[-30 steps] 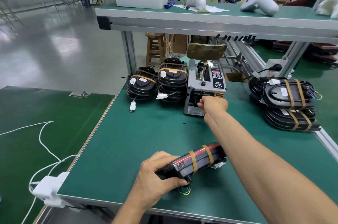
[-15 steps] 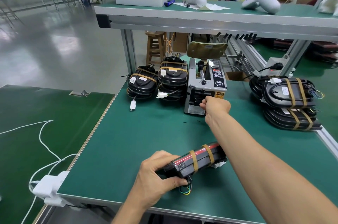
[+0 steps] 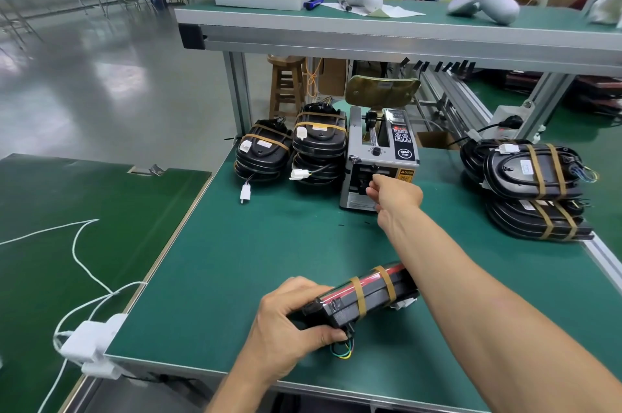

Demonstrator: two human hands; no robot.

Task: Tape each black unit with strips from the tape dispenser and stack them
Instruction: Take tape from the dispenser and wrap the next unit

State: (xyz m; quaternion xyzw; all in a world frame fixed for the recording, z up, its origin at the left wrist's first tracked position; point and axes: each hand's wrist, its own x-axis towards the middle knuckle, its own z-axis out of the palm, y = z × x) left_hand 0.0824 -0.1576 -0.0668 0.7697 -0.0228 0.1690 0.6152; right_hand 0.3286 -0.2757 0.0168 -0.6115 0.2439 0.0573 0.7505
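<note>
Big green table [image 3: 235, 271] w/ a shelf [image 3: 404, 32] over it. On the far right of the table sits a stack of black units [image 3: 535, 190], each w/ two brown tape bands. On the far left, two more stacks of black units [image 3: 292, 150] stand side by side, just left of the tape dispenser [image 3: 380, 160]. The dispenser is a grey box w/ a black panel and a tape roll [image 3: 382, 91] on top.

Near the front edge, the left hand [image 3: 286, 328] holds a black unit [image 3: 363, 298] by its left end, fingers curled round it. This unit is tipped up on its side, has a red stripe and two brown tape bands, and small colored wires [image 3: 341, 350] hang from it.

The right hand [image 3: 393, 193] reaches out to the dispenser's front slot. Fingers are bent at the opening, prob. pinching a strip, but can't tell for sure.

Small white plugs [image 3: 245, 192] hang off the left stacks.
</note>
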